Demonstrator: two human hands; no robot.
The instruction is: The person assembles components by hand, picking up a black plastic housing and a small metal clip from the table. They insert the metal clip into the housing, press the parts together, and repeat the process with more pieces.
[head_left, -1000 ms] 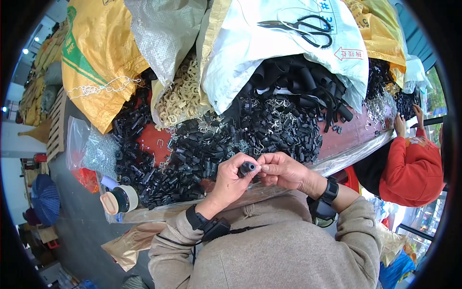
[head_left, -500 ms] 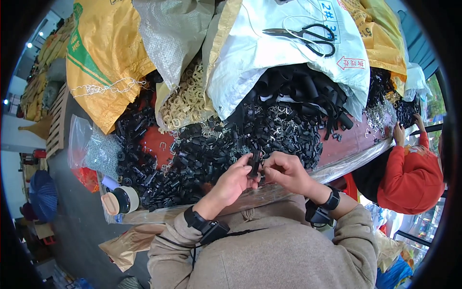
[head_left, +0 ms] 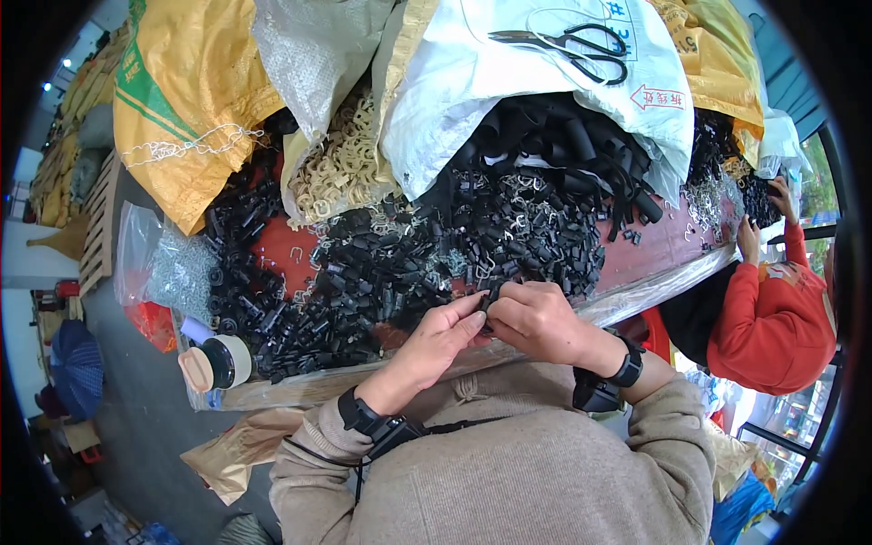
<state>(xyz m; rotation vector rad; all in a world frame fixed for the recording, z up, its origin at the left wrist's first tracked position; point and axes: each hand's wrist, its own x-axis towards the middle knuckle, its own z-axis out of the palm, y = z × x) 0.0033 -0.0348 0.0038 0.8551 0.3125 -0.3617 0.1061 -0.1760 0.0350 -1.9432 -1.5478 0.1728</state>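
My left hand and my right hand meet at the front edge of the worktable. Both are closed on one small black part, mostly covered by my fingers; its exact kind I cannot make out. Just beyond them spreads a heap of small black plastic pieces, with silvery wire loops mixed in. Farther back, black strap-like strips spill from a white woven sack. Beige ring-shaped pieces fill the opening of another sack.
Black-handled scissors lie on the white sack. A yellow sack stands back left. At the table's left corner are a lidded jar and a clear bag of small metal parts. A co-worker in red handles parts at the right.
My right fingers have closed over the black part, which stood upright and more visible in my left hand before. The whole view has shifted slightly.
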